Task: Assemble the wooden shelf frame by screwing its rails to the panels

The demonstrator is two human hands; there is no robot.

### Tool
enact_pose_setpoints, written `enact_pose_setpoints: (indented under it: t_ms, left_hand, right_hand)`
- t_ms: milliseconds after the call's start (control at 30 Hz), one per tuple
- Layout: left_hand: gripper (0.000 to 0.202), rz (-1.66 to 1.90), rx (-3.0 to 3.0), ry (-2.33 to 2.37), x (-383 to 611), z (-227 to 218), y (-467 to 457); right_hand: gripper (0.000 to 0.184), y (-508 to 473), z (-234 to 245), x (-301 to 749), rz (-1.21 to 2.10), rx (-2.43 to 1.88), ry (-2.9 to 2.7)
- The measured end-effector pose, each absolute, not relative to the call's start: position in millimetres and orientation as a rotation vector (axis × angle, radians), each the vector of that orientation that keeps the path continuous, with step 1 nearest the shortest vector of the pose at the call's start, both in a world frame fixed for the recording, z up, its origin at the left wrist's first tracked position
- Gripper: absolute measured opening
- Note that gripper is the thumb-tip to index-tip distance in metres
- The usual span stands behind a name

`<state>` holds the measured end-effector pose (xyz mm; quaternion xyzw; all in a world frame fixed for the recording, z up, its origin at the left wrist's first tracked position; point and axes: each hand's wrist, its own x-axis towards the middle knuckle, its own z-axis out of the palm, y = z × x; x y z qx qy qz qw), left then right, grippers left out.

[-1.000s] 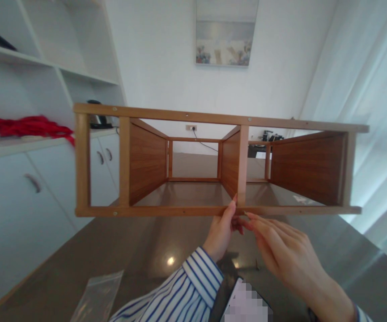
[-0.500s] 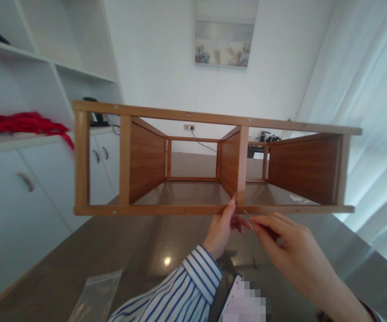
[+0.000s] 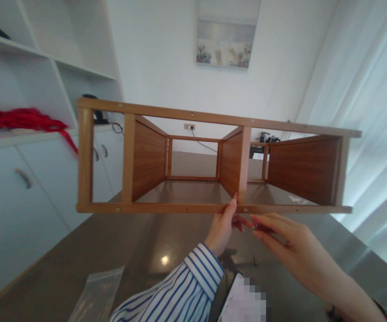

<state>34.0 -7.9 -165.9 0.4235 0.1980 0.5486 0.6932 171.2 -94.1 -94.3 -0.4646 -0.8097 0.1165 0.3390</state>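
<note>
A wooden shelf frame (image 3: 186, 208) lies on its side across the table, its boards running away from me. My left hand (image 3: 223, 226) is closed around its lower rail, thumb up beside the middle crosspiece. Just to the right, my right hand (image 3: 280, 241) pinches a thin metal hex key (image 3: 248, 212), mostly covered by the fingers. Its tip meets the lower rail at a bolt below the middle crosspiece. A loose bolt (image 3: 255, 259) stands on the table under my right hand.
A clear plastic bag (image 3: 97, 293) lies at the table's front left. A flat item with a blurred-out face (image 3: 243, 302) sits near my left sleeve. White cabinets (image 3: 42, 179) with red cloth (image 3: 22, 120) on top stand at left; a pale curtain (image 3: 374, 134) hangs at right.
My right fingers have shifted slightly around the hex key, which now shows less. My left hand keeps its hold on the rail. The view has shifted slightly.
</note>
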Motion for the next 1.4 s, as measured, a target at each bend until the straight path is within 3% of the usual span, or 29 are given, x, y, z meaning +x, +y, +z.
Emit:
enact_pose_setpoints:
  t_ms: [200, 733, 867, 1033, 1400]
  left_hand:
    - [0.062, 1.223, 0.94, 0.457, 33, -165, -9]
    - [0.063, 1.215, 0.93, 0.437, 33, -166, -8]
    - [0.064, 1.214, 0.925, 0.456, 33, -165, -9]
    - [0.061, 1.222, 0.931, 0.459, 33, -165, -9]
    - [0.057, 1.234, 0.919, 0.468, 33, -164, -9]
  right_hand:
    - [0.021, -93, -101, 171, 0.12, -1.189, -2.084]
    - [0.031, -84, -119, 164, 0.678, -1.126, -1.542]
    - [0.025, -85, -126, 166, 0.537, -1.113, -1.573]
    - [0.013, -87, -125, 172, 0.09, -1.158, -1.752]
    - [0.018, -93, -113, 184, -0.321, -1.079, -2.056]
